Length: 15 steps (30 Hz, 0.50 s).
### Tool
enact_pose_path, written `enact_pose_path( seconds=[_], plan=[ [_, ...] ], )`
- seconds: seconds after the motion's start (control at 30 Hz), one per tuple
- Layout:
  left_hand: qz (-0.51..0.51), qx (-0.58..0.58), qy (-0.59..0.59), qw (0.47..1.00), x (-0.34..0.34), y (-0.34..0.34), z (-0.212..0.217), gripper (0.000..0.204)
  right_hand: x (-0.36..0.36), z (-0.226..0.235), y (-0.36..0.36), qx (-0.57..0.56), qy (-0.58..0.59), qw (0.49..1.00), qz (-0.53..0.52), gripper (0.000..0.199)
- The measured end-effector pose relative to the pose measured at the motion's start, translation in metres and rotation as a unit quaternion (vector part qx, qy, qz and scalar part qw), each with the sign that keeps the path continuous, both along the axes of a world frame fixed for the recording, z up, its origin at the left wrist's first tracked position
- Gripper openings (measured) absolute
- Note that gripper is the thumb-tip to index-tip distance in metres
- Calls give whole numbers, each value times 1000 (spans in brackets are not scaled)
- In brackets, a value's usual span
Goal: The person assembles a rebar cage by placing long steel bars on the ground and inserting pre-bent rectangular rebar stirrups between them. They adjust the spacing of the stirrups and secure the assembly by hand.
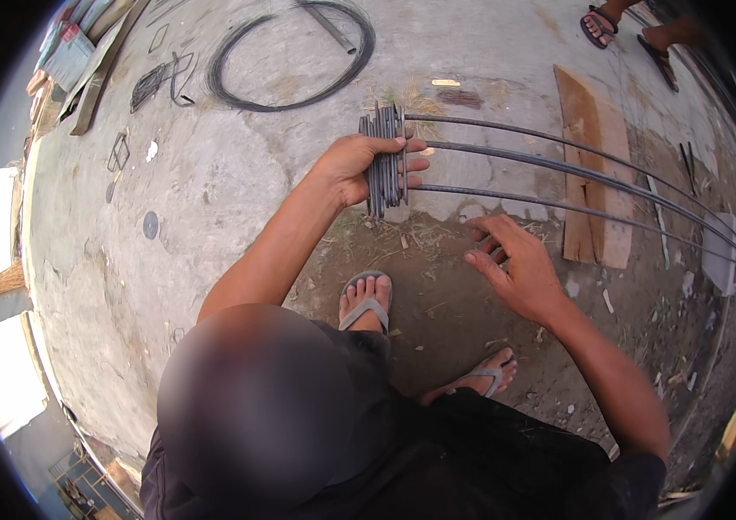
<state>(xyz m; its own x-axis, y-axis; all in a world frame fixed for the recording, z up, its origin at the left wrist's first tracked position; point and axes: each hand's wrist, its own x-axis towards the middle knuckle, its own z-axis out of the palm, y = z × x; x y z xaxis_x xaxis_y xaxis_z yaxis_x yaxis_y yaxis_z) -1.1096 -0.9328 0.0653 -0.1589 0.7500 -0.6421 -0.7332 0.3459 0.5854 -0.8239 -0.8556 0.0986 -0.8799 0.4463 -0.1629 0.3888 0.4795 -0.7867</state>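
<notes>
A tight row of grey metal stirrups (pixel 378 186) sits around the left ends of several long ribbed steel bars (pixel 506 154). My left hand (pixel 363 165) grips this bunch, its thumb laid across the near face and its fingers showing at the right side. The bars run off to the right in a bend, toward a pale block (pixel 719 256). My right hand (pixel 515 264) hovers below the bars, apart from them. Its fingers are loosely bent, the thumb stands away from them, and nothing shows in it.
A coil of thin wire (pixel 216 65) with a pipe (pixel 329 28) lies at the far side. Loose metal frames (pixel 116 152) lie to its left. A wooden board (pixel 583 236) rests under the bars. Another person's sandalled foot (pixel 598 29) stands at the far right.
</notes>
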Motion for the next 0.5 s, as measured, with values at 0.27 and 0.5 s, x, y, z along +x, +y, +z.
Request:
enact_pose_path(
  seconds=[0.27, 0.5],
  plan=[
    [-17, 40, -24, 999, 12, 17, 2, 37, 40, -19, 13, -60, -37, 996, -57, 37],
    [32, 76, -75, 994, 27, 34, -6, 43, -28, -4, 28, -2, 65, 984, -165, 43]
  ],
)
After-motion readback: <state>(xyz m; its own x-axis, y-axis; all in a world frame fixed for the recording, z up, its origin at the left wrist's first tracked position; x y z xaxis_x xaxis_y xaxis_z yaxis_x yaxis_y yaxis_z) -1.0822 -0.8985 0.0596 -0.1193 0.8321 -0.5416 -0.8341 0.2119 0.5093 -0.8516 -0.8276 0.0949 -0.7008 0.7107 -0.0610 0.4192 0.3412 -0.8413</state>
